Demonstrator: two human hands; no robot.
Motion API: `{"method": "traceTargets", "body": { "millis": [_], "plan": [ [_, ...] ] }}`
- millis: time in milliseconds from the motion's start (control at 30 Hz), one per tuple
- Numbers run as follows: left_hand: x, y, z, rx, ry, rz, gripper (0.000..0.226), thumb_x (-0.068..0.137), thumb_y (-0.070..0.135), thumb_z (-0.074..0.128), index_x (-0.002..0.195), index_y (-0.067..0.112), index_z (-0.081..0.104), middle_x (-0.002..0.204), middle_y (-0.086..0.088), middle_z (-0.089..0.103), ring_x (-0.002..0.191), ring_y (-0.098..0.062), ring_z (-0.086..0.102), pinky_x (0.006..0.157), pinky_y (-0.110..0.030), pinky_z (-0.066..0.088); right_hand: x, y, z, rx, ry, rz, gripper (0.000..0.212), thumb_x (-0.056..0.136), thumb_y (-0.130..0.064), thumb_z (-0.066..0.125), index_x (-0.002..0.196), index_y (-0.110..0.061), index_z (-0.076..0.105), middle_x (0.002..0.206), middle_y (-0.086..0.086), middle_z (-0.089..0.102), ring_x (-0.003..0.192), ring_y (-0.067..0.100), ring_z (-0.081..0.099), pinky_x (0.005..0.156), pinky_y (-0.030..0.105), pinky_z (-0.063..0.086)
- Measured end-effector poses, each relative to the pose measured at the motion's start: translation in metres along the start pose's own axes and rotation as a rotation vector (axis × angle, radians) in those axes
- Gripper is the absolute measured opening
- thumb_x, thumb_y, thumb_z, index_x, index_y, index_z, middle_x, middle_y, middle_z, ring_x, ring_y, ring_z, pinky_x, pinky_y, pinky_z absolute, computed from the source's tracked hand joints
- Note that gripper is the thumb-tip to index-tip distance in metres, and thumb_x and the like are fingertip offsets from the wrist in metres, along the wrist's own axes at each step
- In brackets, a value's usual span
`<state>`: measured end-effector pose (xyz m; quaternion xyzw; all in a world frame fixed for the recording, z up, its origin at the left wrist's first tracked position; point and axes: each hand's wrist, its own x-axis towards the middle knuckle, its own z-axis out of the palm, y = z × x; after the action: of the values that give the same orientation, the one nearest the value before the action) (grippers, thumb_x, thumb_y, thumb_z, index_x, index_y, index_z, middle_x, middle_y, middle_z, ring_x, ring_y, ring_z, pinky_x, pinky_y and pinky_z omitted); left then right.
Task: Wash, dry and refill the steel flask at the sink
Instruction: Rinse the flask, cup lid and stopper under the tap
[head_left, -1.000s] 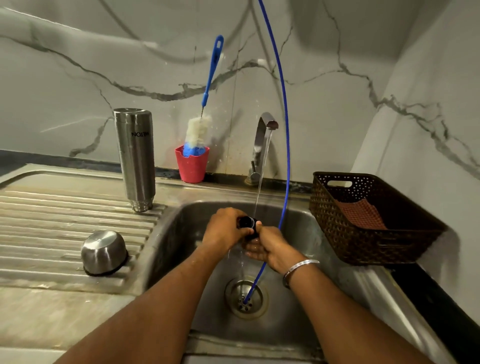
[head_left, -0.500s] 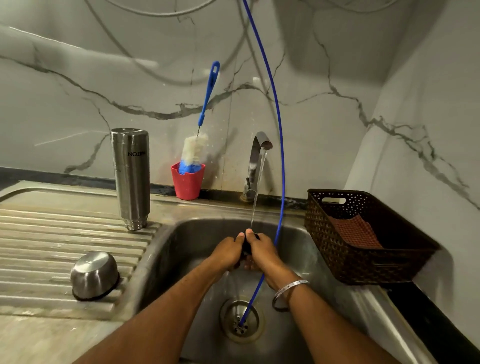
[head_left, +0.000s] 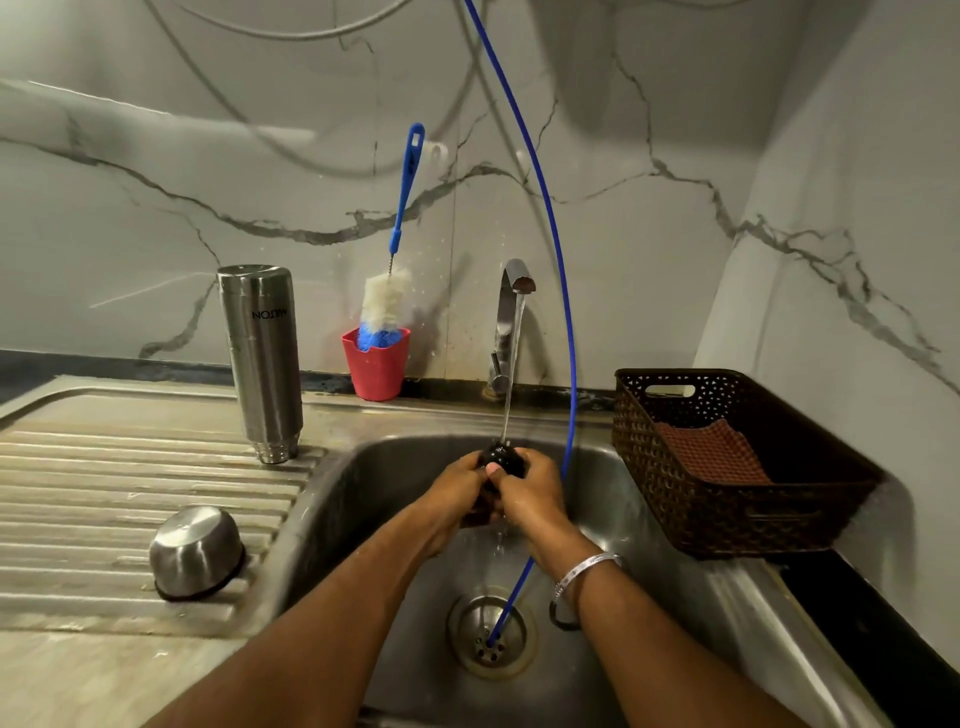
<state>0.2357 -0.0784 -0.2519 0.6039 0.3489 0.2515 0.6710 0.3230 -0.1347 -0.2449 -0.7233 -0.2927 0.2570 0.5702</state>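
The sink basin (head_left: 384, 467) is the landmark. Over its middle, under the tap's (head_left: 511, 322) stream, the left hand (head_left: 457, 493) and right hand (head_left: 530, 499) meet around a small stopper (head_left: 501, 460). The tap rises behind the basin. A thin hose (head_left: 563, 291) hangs from above, passes right of the hands and ends in the drain (head_left: 485, 631) at the basin's floor. Left of the basin, on the ribbed draining board (head_left: 130, 499), the flask (head_left: 262, 358) stands upside down toward the back – its cap (head_left: 195, 553) lies nearer the front. Behind the basin's left corner a cup (head_left: 376, 364) holds a bottle brush (head_left: 397, 244). Right of the basin sits a basket (head_left: 737, 467) – a cloth (head_left: 709, 452) lies in it.
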Motion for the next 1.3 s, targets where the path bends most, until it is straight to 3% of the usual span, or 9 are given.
{"method": "traceTargets", "body": {
  "millis": [167, 267, 400, 533, 733, 900, 1033, 1167, 1300],
  "plan": [
    [-0.007, 0.010, -0.005, -0.130, 0.103, 0.067, 0.043, 0.095, 0.002, 0.041, 0.127, 0.016, 0.068, 0.114, -0.014, 0.071, 0.103, -0.027, 0.067, 0.085, -0.041, 0.061, -0.003, -0.001, -0.005, -0.059, -0.016, -0.093, 0.026, 0.091, -0.029, 0.074, 0.115, -0.026, 0.066, 0.103, -0.005, 0.070, 0.094, 0.012, 0.068, 0.081, 0.029, 0.059],
    [-0.012, 0.007, -0.008, 0.069, 0.080, 0.062, 0.035, 0.108, 0.033, 0.035, 0.111, 0.018, 0.066, 0.089, -0.007, 0.073, 0.082, -0.021, 0.071, 0.078, -0.037, 0.060, -0.005, -0.002, -0.008, -0.158, -0.021, -0.163, 0.036, 0.086, -0.010, 0.076, 0.117, -0.026, 0.068, 0.110, -0.004, 0.065, 0.107, 0.017, 0.064, 0.084, 0.028, 0.058],
    [-0.004, 0.001, -0.004, 0.279, -0.099, -0.012, 0.067, 0.099, 0.072, 0.034, 0.102, 0.012, 0.065, 0.075, -0.006, 0.070, 0.060, -0.019, 0.067, 0.058, -0.029, 0.056, -0.010, -0.009, -0.013, -0.284, 0.034, -0.256, 0.049, 0.089, 0.000, 0.069, 0.133, -0.021, 0.063, 0.126, 0.000, 0.064, 0.109, 0.018, 0.065, 0.070, 0.018, 0.058],
    [0.004, -0.004, -0.003, 0.074, -0.037, -0.138, 0.063, 0.103, 0.066, 0.028, 0.092, 0.016, 0.064, 0.069, -0.004, 0.059, 0.056, -0.013, 0.052, 0.057, -0.029, 0.047, -0.007, -0.013, -0.019, -0.304, -0.012, -0.280, 0.037, 0.090, -0.002, 0.071, 0.125, -0.015, 0.070, 0.121, 0.005, 0.070, 0.069, -0.008, 0.052, 0.048, 0.003, 0.042],
    [0.011, 0.002, 0.006, -0.126, -0.002, -0.165, 0.055, 0.107, 0.055, 0.031, 0.116, 0.014, 0.066, 0.080, -0.005, 0.062, 0.060, -0.012, 0.052, 0.055, -0.026, 0.042, -0.001, -0.010, -0.018, -0.628, 0.051, -0.365, 0.024, 0.105, -0.035, 0.048, 0.115, -0.021, 0.065, 0.104, 0.003, 0.070, 0.090, 0.015, 0.067, 0.077, 0.029, 0.058],
    [0.008, 0.005, 0.018, 0.177, 0.048, 0.073, 0.035, 0.112, 0.043, 0.026, 0.130, 0.017, 0.041, 0.106, -0.006, 0.060, 0.090, -0.016, 0.060, 0.073, -0.033, 0.052, 0.006, -0.012, -0.014, -0.597, -0.004, -0.216, 0.038, 0.109, -0.039, 0.028, 0.111, -0.013, 0.056, 0.097, 0.007, 0.065, 0.086, 0.020, 0.064, 0.075, 0.035, 0.054],
    [0.021, 0.015, 0.017, 0.367, 0.123, 0.182, 0.035, 0.110, 0.032, 0.034, 0.111, 0.007, 0.058, 0.106, -0.015, 0.064, 0.098, -0.028, 0.061, 0.094, -0.047, 0.052, 0.004, -0.016, -0.009, -0.381, -0.061, -0.078, 0.032, 0.110, -0.035, 0.028, 0.111, -0.014, 0.052, 0.094, 0.004, 0.060, 0.079, 0.010, 0.057, 0.066, 0.025, 0.044],
    [0.033, 0.036, 0.013, 0.398, 0.088, -0.013, 0.041, 0.110, 0.029, 0.032, 0.081, 0.012, 0.056, 0.068, -0.008, 0.055, 0.057, -0.017, 0.049, 0.050, -0.031, 0.044, 0.002, -0.019, -0.010, -0.263, -0.105, -0.109, 0.026, 0.110, -0.034, 0.026, 0.099, -0.019, 0.044, 0.097, 0.006, 0.057, 0.083, 0.014, 0.058, 0.069, 0.030, 0.051],
    [0.032, 0.054, 0.001, 0.290, -0.003, -0.287, 0.043, 0.107, 0.034, 0.037, 0.073, 0.013, 0.052, 0.049, 0.000, 0.050, 0.033, -0.009, 0.041, 0.031, -0.019, 0.033, 0.003, -0.015, -0.008, -0.394, -0.074, -0.338, 0.019, 0.107, -0.035, 0.033, 0.106, -0.018, 0.043, 0.106, 0.006, 0.054, 0.092, 0.019, 0.056, 0.079, 0.038, 0.053]
  ]
}}
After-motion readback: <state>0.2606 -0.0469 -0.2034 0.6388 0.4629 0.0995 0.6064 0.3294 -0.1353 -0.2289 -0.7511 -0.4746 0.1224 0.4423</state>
